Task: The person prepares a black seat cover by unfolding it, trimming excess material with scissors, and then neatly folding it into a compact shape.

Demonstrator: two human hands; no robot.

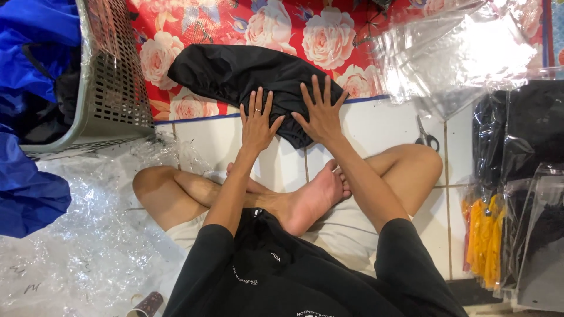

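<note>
Both hands, left hand (257, 124) and right hand (321, 111), flat and open on black garment (235, 73) at mat (194, 23) edge — partly folded, not bagged.

The person sat cross-legged, both bare arms reaching straight forward from short black sleeves. The left hand (257, 124) lay flat, palm down, its fingers (259, 101) spread and pointing away from the body, a ring showing on one of them. The right hand (321, 116) lay flat just beside it, palm down too, fingers fanned wider, thumb angled toward the left hand. Both wrists were bent slightly back, the elbows nearly straight, and the forearms passed over the crossed shins and bare feet
</note>
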